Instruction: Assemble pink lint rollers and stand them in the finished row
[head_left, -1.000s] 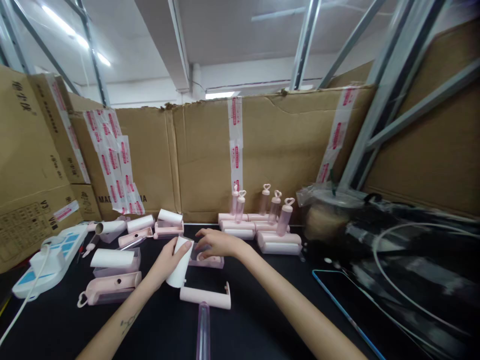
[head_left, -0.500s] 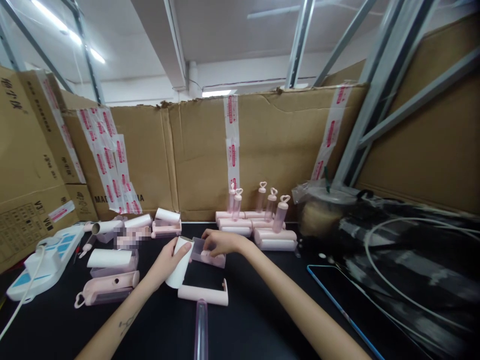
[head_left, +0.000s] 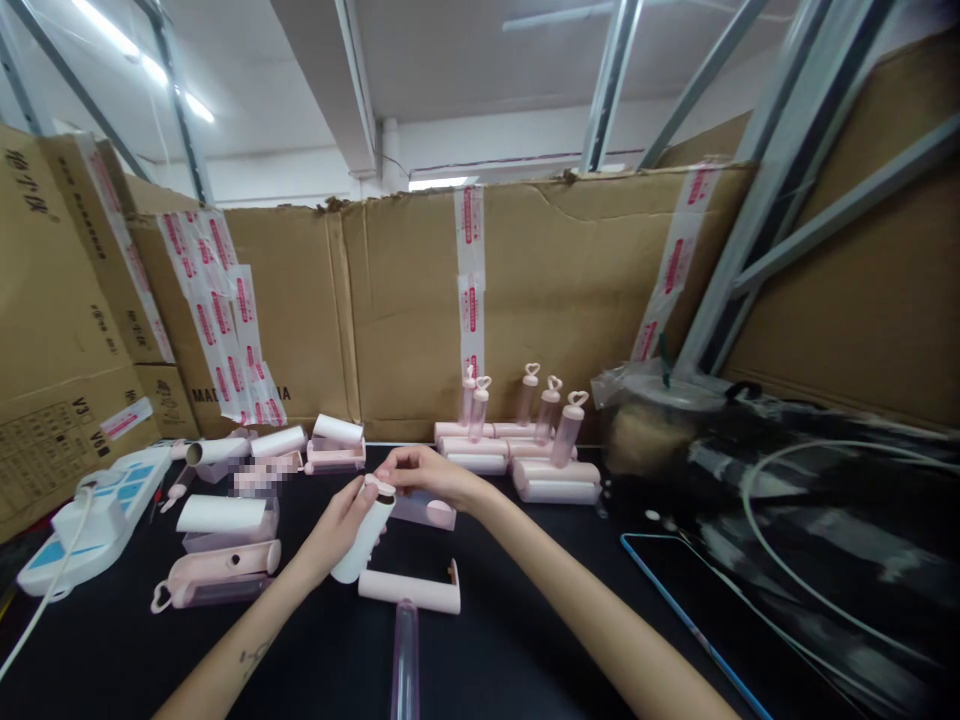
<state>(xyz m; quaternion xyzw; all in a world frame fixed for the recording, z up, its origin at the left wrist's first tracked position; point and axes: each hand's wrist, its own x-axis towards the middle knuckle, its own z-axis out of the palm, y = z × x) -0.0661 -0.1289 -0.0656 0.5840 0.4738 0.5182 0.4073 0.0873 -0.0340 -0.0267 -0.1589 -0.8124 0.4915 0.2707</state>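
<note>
My left hand [head_left: 347,520] is wrapped around a white lint roller refill roll [head_left: 360,548], tilted with its open end up. My right hand [head_left: 427,476] pinches a small pale pink end cap [head_left: 381,487] at the roll's top rim. How far the cap sits in the core I cannot tell. Behind the hands lies a clear cover [head_left: 421,509] with another pink round piece [head_left: 440,514] at its right end. In front of the roll rests a pink lint roller frame [head_left: 411,591], its clear purple handle [head_left: 405,660] pointing towards me.
Several finished-looking lint rollers [head_left: 553,473] stand at the back, handles up. On the left are loose rolls [head_left: 221,514], a pink roller [head_left: 225,572] and a power strip [head_left: 97,520]. A blue-edged tablet [head_left: 690,610], a cup [head_left: 660,410] and a black bag [head_left: 840,540] lie right.
My right hand has moved left from the clear cover to the roll's top, bringing the pink end cap. My left hand still holds the roll in nearly the same place.
</note>
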